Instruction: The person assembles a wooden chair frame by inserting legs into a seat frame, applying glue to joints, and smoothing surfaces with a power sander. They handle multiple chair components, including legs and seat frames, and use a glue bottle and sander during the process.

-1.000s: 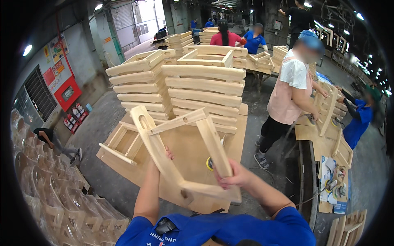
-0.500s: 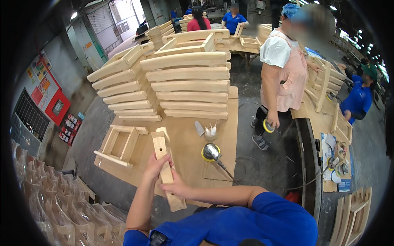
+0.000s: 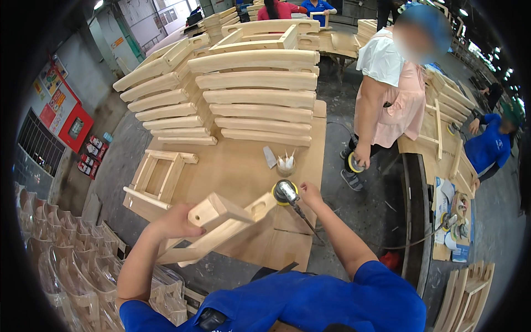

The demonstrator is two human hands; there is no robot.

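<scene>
Cardboard-covered worktable (image 3: 235,171) mid-frame bears stacked wooden frames (image 3: 254,98) toward upper centre; slotted wooden frame (image 3: 222,230), tilted at lower centre by the table's near edge, looks stiff, fairly light, dry not slippery, corners maybe dentable, best gripped round a thick bar. From here I see the left hand (image 3: 176,222) closed on its block-like end, left of lower centre; right hand (image 3: 311,195), half curled, off the frame beside the orbital sander (image 3: 285,191) at centre, contact can't be told.
</scene>
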